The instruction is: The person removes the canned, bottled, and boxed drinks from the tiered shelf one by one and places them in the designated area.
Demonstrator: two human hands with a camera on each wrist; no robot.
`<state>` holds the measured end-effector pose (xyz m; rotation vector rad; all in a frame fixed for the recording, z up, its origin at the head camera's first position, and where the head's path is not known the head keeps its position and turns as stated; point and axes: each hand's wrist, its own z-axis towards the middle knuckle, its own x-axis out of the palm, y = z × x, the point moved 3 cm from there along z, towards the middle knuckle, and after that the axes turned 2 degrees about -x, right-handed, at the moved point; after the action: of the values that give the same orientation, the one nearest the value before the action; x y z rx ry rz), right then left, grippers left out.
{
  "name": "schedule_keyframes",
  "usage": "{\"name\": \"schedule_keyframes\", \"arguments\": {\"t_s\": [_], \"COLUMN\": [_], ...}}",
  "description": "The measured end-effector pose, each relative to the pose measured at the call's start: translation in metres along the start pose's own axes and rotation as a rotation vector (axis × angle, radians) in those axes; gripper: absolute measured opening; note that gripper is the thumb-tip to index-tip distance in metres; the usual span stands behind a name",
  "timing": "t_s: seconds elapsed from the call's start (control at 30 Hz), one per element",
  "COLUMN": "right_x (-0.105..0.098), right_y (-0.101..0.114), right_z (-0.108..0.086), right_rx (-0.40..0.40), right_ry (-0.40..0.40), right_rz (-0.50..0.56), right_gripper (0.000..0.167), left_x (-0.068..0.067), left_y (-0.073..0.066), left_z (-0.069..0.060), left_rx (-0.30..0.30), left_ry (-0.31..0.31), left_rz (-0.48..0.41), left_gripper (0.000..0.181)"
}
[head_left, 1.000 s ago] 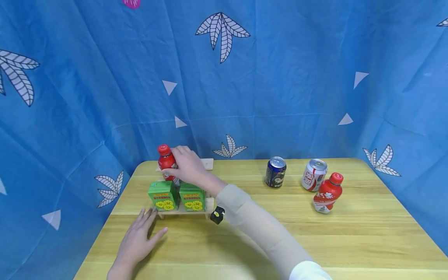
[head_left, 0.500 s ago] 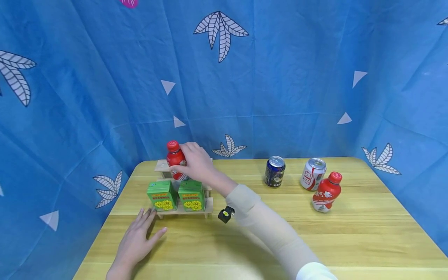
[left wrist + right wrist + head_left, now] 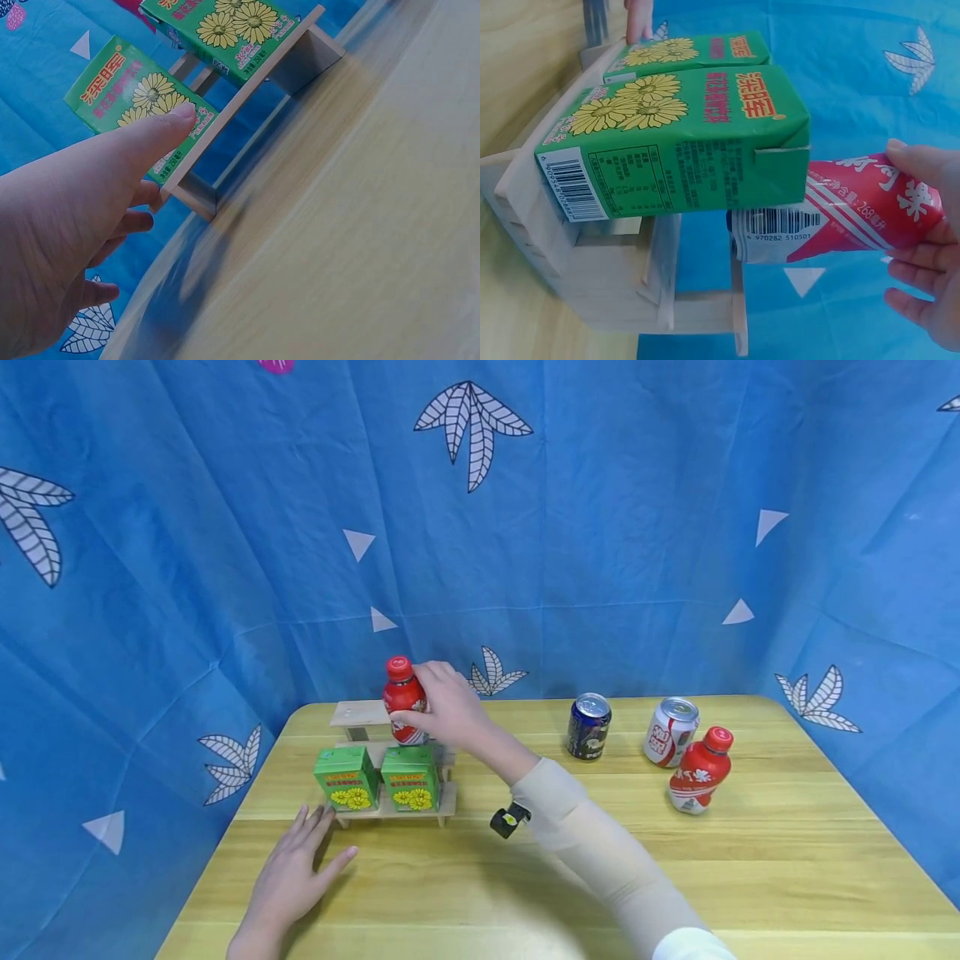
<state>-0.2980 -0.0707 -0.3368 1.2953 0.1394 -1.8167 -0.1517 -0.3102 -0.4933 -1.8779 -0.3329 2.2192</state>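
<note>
My right hand [image 3: 459, 708] grips a red drink bottle [image 3: 403, 695], held upright over the right part of a stepped wooden rack [image 3: 356, 713]. In the right wrist view the lower end of the bottle [image 3: 847, 211] is partly behind a green carton; whether it touches the rack I cannot tell. Two green drink cartons with yellow flowers, a left one [image 3: 347, 779] and a right one [image 3: 411, 778], stand side by side on the front step. My left hand [image 3: 292, 875] lies by the rack's front left corner, fingers extended, with fingertips at the rack's end.
On the right of the wooden table [image 3: 600, 877] stand a dark blue can [image 3: 589, 727], a white and red can [image 3: 672, 733] and a second red bottle [image 3: 701, 772]. A blue patterned curtain [image 3: 615, 527] hangs behind and at the sides.
My right hand has carried the red bottle rightward along the rack, uncovering the back step's left end. My left hand has stayed at the rack's corner.
</note>
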Motion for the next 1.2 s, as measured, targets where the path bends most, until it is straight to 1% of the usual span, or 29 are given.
{"name": "schedule_keyframes", "arguments": {"t_s": [0.17,0.4,0.57,0.77,1.2], "right_x": [-0.007,-0.012,-0.016,-0.021,-0.030], "right_y": [-0.005,-0.015,-0.021,-0.029,-0.044], "right_z": [-0.007,-0.017,-0.024,-0.035,-0.060], "right_rx": [0.002,-0.004,0.008,0.009,0.027], "right_ry": [-0.011,-0.022,-0.029,-0.045,-0.018], "right_rz": [0.014,-0.031,-0.021,-0.028,-0.098], "right_gripper": [0.061,0.060,0.061,0.057,0.062], "left_x": [0.000,-0.001,0.000,0.001,0.002], "left_y": [0.000,0.000,0.001,0.000,0.003], "left_z": [0.001,0.001,0.001,0.000,0.002], "left_rx": [0.002,-0.002,-0.004,-0.001,-0.006], "left_ry": [-0.003,-0.003,-0.002,-0.010,0.002], "left_rz": [0.001,-0.004,-0.002,-0.007,0.000], "left_gripper": [0.083,0.083,0.083,0.083,0.084]}}
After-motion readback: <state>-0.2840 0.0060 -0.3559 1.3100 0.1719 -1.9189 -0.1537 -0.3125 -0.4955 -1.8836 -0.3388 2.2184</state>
